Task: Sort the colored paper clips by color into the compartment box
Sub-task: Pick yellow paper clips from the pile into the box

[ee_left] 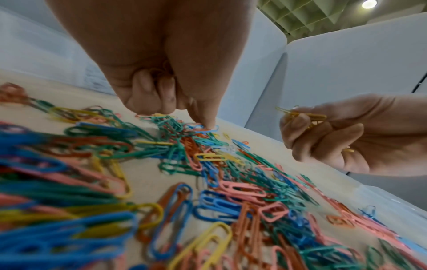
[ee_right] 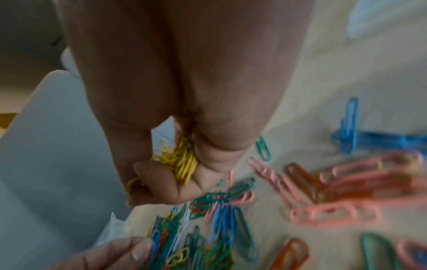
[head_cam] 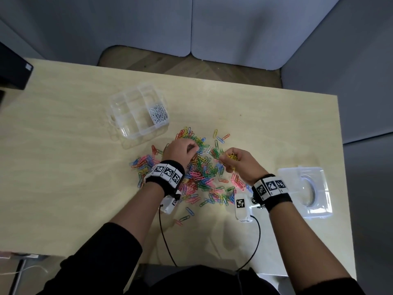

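A heap of mixed colored paper clips (head_cam: 200,173) lies mid-table. My left hand (head_cam: 182,151) is over its far side, fingers curled round what look like a few orange clips (ee_left: 160,70), one fingertip (ee_left: 208,123) touching the pile (ee_left: 208,182). My right hand (head_cam: 238,161) hovers just right of it, gripping a bunch of yellow clips (head_cam: 231,156), also seen in the right wrist view (ee_right: 183,160) and the left wrist view (ee_left: 307,117). The clear compartment box (head_cam: 127,128) stands at the far left, with white clips (head_cam: 158,113) in one compartment.
The box's clear lid (head_cam: 306,190) lies at the table's right edge. A dark object (head_cam: 12,69) sits at the far left corner. Grey partition panels stand behind the table. Cables hang from both wrist cameras toward my body.
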`<action>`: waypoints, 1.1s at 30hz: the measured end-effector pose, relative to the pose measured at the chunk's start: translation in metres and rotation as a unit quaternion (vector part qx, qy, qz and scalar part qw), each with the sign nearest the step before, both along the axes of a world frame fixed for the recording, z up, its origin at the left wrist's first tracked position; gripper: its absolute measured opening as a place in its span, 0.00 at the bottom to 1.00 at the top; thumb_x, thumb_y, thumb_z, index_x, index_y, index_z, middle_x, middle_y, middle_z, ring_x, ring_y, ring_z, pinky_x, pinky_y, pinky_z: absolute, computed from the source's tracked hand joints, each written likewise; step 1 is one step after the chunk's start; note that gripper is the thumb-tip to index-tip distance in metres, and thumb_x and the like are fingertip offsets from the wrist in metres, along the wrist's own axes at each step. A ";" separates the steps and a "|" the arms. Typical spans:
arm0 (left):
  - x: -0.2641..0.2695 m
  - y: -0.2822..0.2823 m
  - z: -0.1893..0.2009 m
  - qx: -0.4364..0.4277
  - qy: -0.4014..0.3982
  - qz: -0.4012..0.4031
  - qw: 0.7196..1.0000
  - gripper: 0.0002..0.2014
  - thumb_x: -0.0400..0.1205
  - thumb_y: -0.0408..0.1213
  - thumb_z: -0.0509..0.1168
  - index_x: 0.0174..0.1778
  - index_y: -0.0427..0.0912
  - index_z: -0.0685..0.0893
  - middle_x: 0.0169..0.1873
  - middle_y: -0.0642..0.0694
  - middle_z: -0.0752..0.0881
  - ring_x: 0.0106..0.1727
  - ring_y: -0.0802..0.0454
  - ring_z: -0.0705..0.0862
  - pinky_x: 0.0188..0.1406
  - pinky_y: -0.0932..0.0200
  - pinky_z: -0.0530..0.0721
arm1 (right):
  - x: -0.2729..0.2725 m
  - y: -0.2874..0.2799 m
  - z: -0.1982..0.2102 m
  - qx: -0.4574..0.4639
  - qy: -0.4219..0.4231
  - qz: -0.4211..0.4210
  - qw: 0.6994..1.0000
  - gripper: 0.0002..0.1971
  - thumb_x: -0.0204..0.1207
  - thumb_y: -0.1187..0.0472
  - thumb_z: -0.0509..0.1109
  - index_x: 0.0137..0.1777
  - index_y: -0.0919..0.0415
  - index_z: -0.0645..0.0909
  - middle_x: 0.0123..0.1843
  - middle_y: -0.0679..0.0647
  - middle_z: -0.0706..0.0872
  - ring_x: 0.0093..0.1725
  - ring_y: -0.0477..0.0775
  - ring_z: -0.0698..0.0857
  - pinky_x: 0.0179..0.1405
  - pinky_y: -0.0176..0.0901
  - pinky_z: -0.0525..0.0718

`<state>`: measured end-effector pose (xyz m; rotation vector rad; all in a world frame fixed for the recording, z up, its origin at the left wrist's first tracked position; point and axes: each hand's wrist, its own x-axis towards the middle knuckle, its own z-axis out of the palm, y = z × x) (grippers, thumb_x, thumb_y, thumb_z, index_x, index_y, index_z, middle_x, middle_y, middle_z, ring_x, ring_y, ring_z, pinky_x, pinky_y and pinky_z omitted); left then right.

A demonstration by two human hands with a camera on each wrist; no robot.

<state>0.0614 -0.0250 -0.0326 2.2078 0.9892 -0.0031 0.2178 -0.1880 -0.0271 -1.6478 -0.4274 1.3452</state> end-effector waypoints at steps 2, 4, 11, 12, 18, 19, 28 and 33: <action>-0.007 0.005 0.000 0.009 0.008 0.034 0.999 0.08 0.83 0.43 0.67 0.49 0.45 0.89 0.46 0.48 0.89 0.44 0.51 0.85 0.44 0.57 0.84 | -0.007 0.004 -0.004 0.027 0.079 -0.042 0.996 0.08 0.79 0.69 0.71 0.56 0.66 0.85 0.43 0.64 0.85 0.39 0.57 0.80 0.35 0.41 0.77; -0.013 0.007 0.002 0.021 0.011 0.065 0.998 0.05 0.81 0.41 0.70 0.49 0.46 0.90 0.46 0.49 0.89 0.42 0.53 0.83 0.41 0.61 0.79 | -0.011 0.009 -0.004 0.036 0.129 -0.065 0.989 0.12 0.80 0.72 0.68 0.62 0.67 0.84 0.45 0.65 0.84 0.43 0.60 0.82 0.36 0.39 0.78; -0.005 -0.007 0.002 0.027 0.004 -0.001 1.000 0.05 0.78 0.46 0.71 0.47 0.54 0.90 0.51 0.51 0.89 0.54 0.49 0.85 0.55 0.51 0.85 | -0.016 0.020 0.006 0.055 0.271 -0.055 0.960 0.09 0.74 0.63 0.65 0.51 0.64 0.83 0.43 0.58 0.84 0.39 0.53 0.83 0.34 0.40 0.78; 0.000 -0.010 0.003 0.041 0.019 -0.014 0.999 0.06 0.78 0.47 0.71 0.48 0.53 0.91 0.52 0.51 0.89 0.54 0.50 0.85 0.55 0.53 0.84 | -0.015 0.021 0.007 0.057 0.266 -0.051 0.961 0.08 0.74 0.60 0.65 0.47 0.63 0.82 0.42 0.57 0.83 0.38 0.53 0.82 0.32 0.40 0.77; 0.017 -0.017 0.005 0.076 0.071 -0.013 0.994 0.08 0.81 0.47 0.71 0.49 0.49 0.92 0.48 0.51 0.90 0.48 0.51 0.87 0.40 0.61 0.79 | -0.006 0.033 0.000 -0.016 -0.012 -0.041 0.999 0.20 0.76 0.44 0.75 0.31 0.55 0.74 0.26 0.47 0.76 0.25 0.48 0.71 0.24 0.36 0.72; 0.018 -0.018 0.005 0.065 0.081 -0.008 0.995 0.08 0.81 0.46 0.70 0.48 0.47 0.91 0.46 0.50 0.90 0.46 0.50 0.87 0.38 0.60 0.77 | -0.004 0.035 -0.003 -0.024 -0.083 -0.015 0.996 0.18 0.75 0.45 0.77 0.33 0.57 0.79 0.26 0.47 0.80 0.24 0.48 0.75 0.26 0.35 0.76; 0.003 -0.021 0.011 0.040 0.074 -0.041 0.996 0.12 0.88 0.45 0.58 0.55 0.42 0.82 0.45 0.46 0.85 0.46 0.46 0.83 0.42 0.53 0.80 | -0.002 0.054 -0.016 -0.055 -0.497 0.221 0.837 0.03 0.75 0.52 0.77 0.46 0.49 0.89 0.40 0.46 0.86 0.37 0.45 0.81 0.37 0.42 0.85; -0.022 -0.016 0.013 -0.008 0.032 -0.002 0.999 0.11 0.88 0.45 0.54 0.45 0.44 0.77 0.33 0.47 0.81 0.33 0.48 0.80 0.35 0.48 0.81 | -0.004 0.059 -0.014 -0.055 -0.522 0.237 0.817 0.05 0.78 0.53 0.74 0.49 0.50 0.90 0.46 0.49 0.89 0.41 0.49 0.85 0.43 0.48 0.89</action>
